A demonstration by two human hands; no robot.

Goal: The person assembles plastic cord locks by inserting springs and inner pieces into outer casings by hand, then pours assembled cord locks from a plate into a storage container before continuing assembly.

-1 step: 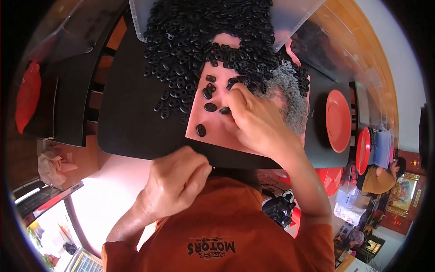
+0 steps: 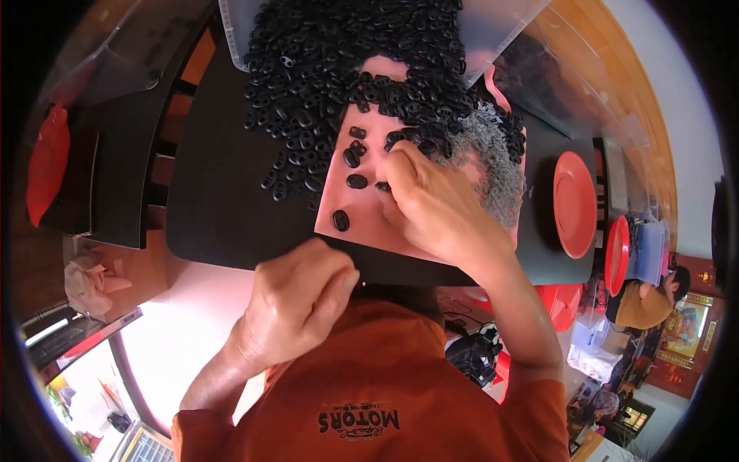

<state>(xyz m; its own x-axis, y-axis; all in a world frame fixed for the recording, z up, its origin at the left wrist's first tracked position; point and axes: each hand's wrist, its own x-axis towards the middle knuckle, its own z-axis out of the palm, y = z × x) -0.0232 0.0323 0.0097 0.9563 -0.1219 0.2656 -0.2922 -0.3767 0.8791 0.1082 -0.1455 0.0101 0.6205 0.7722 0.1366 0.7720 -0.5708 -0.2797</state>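
Note:
My right hand [image 2: 431, 196] is over the pink sheet [image 2: 362, 219], its fingers pinched on a small black plastic piece [image 2: 382, 187] that peeks out by the fingertips. My left hand [image 2: 300, 300] is closed in front of the table's near edge; whatever it holds, if anything, is hidden. Several black oval two-hole pieces, like cord locks, lie apart on the sheet, one [image 2: 356, 182] beside my right fingertips and another [image 2: 341, 220] nearer me. Right of my right hand spreads a pile of small grey metal springs [image 2: 493, 165].
A large heap of black pieces [image 2: 346, 46] spills from a clear plastic bin [image 2: 496, 50] onto the black table [image 2: 223, 192]. At the right stands a red plate [image 2: 575, 204]. Another person [image 2: 647, 304] is in the background at far right.
My left hand has risen slightly toward the table edge. The right hand stays in nearly the same place, still pinched.

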